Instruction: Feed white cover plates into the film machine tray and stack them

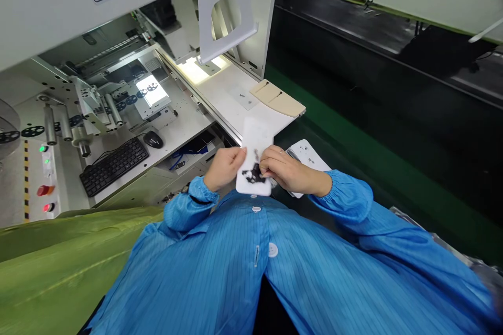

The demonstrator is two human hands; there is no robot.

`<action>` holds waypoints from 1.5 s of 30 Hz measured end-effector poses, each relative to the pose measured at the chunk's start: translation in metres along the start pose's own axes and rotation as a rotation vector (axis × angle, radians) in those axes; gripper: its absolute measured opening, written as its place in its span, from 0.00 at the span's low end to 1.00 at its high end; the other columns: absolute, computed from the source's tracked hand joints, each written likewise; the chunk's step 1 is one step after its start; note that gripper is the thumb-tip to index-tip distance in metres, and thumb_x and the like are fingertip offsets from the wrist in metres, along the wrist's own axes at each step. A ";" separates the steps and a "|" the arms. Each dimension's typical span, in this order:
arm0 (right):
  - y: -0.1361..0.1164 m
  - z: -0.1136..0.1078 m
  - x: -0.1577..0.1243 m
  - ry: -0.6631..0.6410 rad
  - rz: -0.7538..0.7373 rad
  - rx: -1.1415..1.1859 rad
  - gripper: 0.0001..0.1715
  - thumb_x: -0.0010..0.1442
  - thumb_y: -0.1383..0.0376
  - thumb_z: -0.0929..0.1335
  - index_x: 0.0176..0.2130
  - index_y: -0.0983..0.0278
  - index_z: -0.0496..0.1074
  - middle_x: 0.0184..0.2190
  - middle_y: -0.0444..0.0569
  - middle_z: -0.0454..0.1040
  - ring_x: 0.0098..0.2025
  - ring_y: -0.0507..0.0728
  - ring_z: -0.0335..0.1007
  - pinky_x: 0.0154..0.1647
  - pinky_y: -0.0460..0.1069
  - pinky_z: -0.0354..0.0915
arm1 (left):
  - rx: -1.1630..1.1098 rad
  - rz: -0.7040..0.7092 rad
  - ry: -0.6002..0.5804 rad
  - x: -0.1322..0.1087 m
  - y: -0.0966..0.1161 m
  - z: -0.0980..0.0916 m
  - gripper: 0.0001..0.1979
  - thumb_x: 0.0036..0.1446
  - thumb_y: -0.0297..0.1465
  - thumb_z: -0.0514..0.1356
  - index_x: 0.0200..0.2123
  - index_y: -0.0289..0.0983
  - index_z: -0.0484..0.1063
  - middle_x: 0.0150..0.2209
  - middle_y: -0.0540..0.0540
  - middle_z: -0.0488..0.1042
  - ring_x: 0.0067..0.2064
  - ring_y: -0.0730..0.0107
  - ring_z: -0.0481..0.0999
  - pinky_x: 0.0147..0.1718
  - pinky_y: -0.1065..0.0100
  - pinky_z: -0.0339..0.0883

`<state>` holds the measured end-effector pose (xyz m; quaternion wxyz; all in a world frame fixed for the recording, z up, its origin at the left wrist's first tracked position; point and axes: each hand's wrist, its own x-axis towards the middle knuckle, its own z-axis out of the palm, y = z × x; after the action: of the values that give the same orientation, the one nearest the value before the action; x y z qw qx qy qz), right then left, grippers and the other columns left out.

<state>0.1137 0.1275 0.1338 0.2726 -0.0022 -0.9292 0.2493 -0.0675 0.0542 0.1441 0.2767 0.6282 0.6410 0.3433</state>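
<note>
A white flat plate (pixel 257 133) with rounded corners is held up in front of my body. My left hand (pixel 223 168) grips its left edge between thumb and fingers. A thin black cut-out piece (pixel 249 176) lies over the plate's near end. At that piece's right side, the fingers of my right hand (pixel 290 171) are pinched together on it. Small grey markings show on the plate just above the black piece. Below and behind my right hand is a stack of similar white plates (pixel 308 153), partly hidden by the hand and sleeve.
A white machine shelf (pixel 231 94) carries another pale plate (pixel 242 98) and a cream board (pixel 277 98). To the left are a keyboard (pixel 113 166), a mouse (pixel 153 139) and rollers with a strip of round black cut-outs (pixel 131 99). A white bracket (pixel 206 15) hangs above.
</note>
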 end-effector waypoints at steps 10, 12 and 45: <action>-0.003 -0.021 0.007 0.135 0.015 0.015 0.08 0.63 0.67 0.62 0.43 0.64 0.68 0.35 0.51 0.71 0.40 0.55 0.66 0.43 0.53 0.64 | 0.084 0.166 0.058 0.005 0.007 -0.005 0.21 0.60 0.37 0.46 0.16 0.36 0.54 0.14 0.54 0.53 0.18 0.80 0.52 0.19 0.72 0.46; -0.003 -0.019 0.008 0.109 0.027 -0.028 0.09 0.63 0.65 0.63 0.42 0.65 0.68 0.35 0.52 0.71 0.40 0.55 0.65 0.43 0.53 0.64 | 0.088 0.177 0.052 0.006 0.008 -0.006 0.21 0.60 0.36 0.46 0.16 0.36 0.54 0.15 0.54 0.54 0.18 0.80 0.53 0.19 0.72 0.46; -0.017 0.012 0.013 0.627 0.643 0.326 0.08 0.50 0.60 0.73 0.26 0.63 0.76 0.33 0.47 0.67 0.39 0.55 0.66 0.40 0.52 0.65 | 0.062 0.284 0.446 0.000 0.008 -0.003 0.22 0.63 0.38 0.45 0.17 0.38 0.51 0.15 0.54 0.52 0.18 0.79 0.53 0.19 0.70 0.47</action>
<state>0.0990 0.1089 0.1393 0.4458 -0.3220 -0.7031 0.4507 -0.0647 0.0538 0.1524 0.0584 0.6291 0.6015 0.4890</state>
